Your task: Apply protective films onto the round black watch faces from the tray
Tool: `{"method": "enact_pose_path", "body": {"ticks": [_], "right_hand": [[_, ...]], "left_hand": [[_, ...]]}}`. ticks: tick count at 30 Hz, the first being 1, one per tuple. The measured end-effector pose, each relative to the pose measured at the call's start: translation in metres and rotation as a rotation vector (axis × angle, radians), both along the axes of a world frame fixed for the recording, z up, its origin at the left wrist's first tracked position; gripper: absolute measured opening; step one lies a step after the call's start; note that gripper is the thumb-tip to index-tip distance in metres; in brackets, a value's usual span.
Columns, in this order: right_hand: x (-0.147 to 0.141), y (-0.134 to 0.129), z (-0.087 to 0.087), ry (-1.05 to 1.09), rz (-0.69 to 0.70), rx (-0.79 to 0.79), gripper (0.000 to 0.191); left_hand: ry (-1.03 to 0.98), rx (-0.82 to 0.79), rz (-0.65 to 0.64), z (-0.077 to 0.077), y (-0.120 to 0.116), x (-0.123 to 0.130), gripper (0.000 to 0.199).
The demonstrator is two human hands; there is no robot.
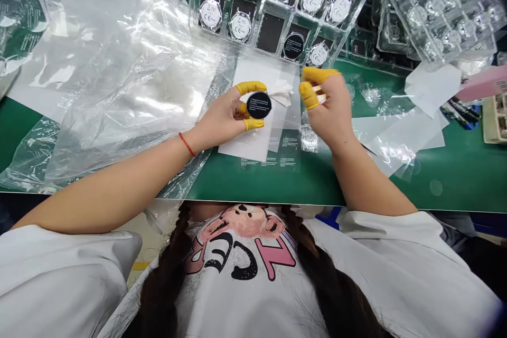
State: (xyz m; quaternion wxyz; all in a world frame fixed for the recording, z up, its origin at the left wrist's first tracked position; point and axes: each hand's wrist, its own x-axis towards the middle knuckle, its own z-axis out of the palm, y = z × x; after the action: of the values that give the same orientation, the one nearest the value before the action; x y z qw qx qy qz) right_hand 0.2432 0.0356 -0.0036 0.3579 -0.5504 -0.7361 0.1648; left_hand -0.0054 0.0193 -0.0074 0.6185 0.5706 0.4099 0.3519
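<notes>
My left hand (pixel 232 113), with yellow finger cots on its fingertips, holds a round watch face (pixel 259 105) by its edges; its black front with small white text faces up. To the right, my right hand (pixel 327 103) is raised with its fingers curled, also in yellow cots, and a thin white piece shows between the fingers. What exactly it grips is too small to name. Beneath the hands lie white paper (pixel 247 140) and a crumpled white cloth (pixel 280 92). A clear sheet with printed text (pixel 290 142) lies below them, beside a small clear-wrapped item (pixel 309 139).
A clear tray (pixel 253 45) of watch cases stands at the top, one compartment showing only black lining. More stacked trays (pixel 451 10) are at the upper right. Plastic bags (pixel 158 58) cover the left of the green table (pixel 467 179). Pens (pixel 461 113) lie at the right.
</notes>
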Motion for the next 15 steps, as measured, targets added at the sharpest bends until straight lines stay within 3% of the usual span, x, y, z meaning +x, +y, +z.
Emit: {"method": "enact_pose_path", "body": {"ticks": [2, 4, 7, 10, 12, 15], "right_hand": [[-0.034, -0.006, 0.014, 0.030, 0.215, -0.114, 0.041], [-0.063, 0.000, 0.028, 0.031, 0.303, -0.182, 0.036], [-0.080, 0.033, 0.042, 0.083, 0.186, -0.047, 0.020], [-0.074, 0.078, 0.040, 0.065, 0.026, 0.065, 0.018], [-0.071, 0.098, 0.036, -0.102, -0.046, 0.017, 0.014], [-0.078, 0.107, 0.036, -0.390, -0.160, -0.032, 0.006]], "left_hand": [[-0.025, -0.002, -0.005, 0.001, -0.002, 0.001, 0.073], [-0.058, -0.017, 0.006, 0.002, -0.002, 0.002, 0.078], [-0.095, -0.063, 0.044, 0.005, -0.001, 0.001, 0.078], [-0.110, -0.090, 0.050, 0.009, -0.001, 0.000, 0.073], [-0.089, -0.091, 0.032, 0.011, -0.002, 0.000, 0.066], [-0.057, -0.078, 0.019, 0.013, -0.003, 0.000, 0.057]]}}
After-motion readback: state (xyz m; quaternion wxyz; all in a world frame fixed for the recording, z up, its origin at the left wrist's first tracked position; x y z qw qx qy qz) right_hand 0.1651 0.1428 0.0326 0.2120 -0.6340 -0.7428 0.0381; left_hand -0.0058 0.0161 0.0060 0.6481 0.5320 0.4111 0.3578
